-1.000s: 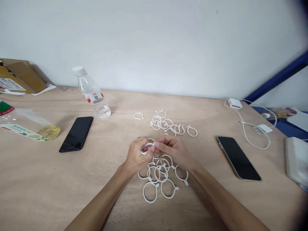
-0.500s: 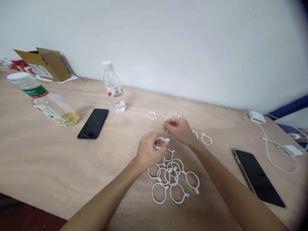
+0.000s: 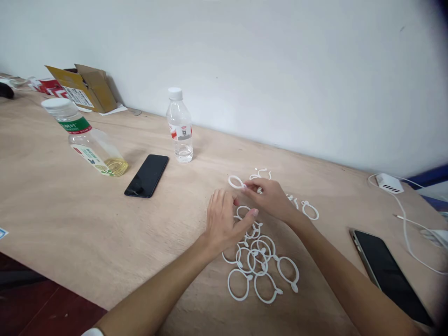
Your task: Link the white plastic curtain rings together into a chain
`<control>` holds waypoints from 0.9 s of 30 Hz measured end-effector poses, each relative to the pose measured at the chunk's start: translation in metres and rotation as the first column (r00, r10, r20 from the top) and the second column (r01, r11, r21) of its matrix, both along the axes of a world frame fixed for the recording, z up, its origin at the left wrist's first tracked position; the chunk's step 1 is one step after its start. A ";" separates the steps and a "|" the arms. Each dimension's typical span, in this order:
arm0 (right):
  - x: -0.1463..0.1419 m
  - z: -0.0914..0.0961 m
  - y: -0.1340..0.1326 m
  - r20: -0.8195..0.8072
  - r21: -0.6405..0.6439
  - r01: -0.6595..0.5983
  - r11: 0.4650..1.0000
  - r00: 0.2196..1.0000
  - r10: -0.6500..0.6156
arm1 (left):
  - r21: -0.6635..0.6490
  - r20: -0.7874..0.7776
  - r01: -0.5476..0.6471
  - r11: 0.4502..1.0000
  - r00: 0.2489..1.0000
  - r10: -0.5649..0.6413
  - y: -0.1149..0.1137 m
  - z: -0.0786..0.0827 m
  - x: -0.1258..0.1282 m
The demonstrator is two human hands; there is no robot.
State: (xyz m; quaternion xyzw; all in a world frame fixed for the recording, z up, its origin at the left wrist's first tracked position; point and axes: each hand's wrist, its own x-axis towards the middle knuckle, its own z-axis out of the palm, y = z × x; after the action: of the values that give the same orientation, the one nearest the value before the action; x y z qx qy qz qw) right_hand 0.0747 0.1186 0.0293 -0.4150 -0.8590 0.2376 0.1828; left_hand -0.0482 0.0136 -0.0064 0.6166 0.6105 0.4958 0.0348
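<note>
Many white plastic rings lie on the wooden table. A near cluster of rings lies just below my hands, and a far cluster of rings lies behind my right hand. My right hand reaches left, its fingertips pinched on the edge of a single white ring. My left hand hovers low with fingers stretched and thumb apart, holding nothing. Another ring lies beside its thumb.
A black phone, a clear water bottle and a tilted bottle of yellow liquid stand to the left. A cardboard box sits at the far left. A second phone and a white charger with cable are on the right.
My left hand has let go of the ring it held and opened. My right hand has reached left to the lone ring and pinched it. The view has swung left.
</note>
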 end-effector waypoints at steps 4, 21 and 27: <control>0.040 0.017 -0.040 -0.098 -0.139 -0.089 0.986 0.992 0.076 | 0.026 -0.047 0.031 0.999 0.998 -0.029 -0.002 0.000 0.001; 0.055 -0.006 -0.083 -0.488 -0.523 -0.098 0.847 0.849 -0.203 | -0.157 -0.102 0.485 0.860 0.858 -0.503 0.003 -0.004 0.001; 0.051 -0.009 -0.081 -0.499 -0.506 -0.093 0.857 0.842 -0.204 | -0.142 -0.100 0.472 0.870 0.868 -0.487 0.003 -0.002 0.002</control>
State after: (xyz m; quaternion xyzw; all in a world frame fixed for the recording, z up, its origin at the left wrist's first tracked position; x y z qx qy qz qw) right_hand 0.1262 0.0378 0.0204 -0.3908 -0.6657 0.5576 0.3055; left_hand -0.0459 0.0164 -0.0082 0.7776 0.4660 0.3942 0.1509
